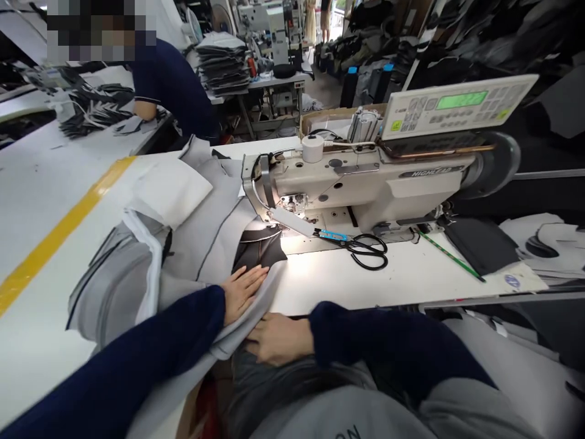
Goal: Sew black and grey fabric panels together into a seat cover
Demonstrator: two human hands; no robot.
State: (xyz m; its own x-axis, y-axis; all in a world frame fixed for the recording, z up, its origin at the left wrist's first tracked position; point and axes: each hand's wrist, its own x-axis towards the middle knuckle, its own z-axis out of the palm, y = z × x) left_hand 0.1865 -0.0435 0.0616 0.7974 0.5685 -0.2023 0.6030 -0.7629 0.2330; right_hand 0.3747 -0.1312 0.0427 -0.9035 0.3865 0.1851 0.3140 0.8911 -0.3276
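My left hand [241,291] lies flat with fingers stretched out on grey fabric [201,238] spread over the white sewing table [388,280]. A darker fabric piece [258,250] sits just ahead of its fingertips, under the lit needle area of the sewing machine [361,180]. My right hand [276,338] rests at the table's near edge, fingers tucked under the edge of the grey fabric; whether they grip it I cannot make out. Both arms wear dark blue sleeves.
Black scissors [363,249] with a blue-handled snipper lie right of the needle. A control panel [457,103] sits on the machine. Dark fabric pieces [479,244] lie at the right. Another person in dark blue [173,85] works at the back-left table. Yellow tape [59,231] crosses the left table.
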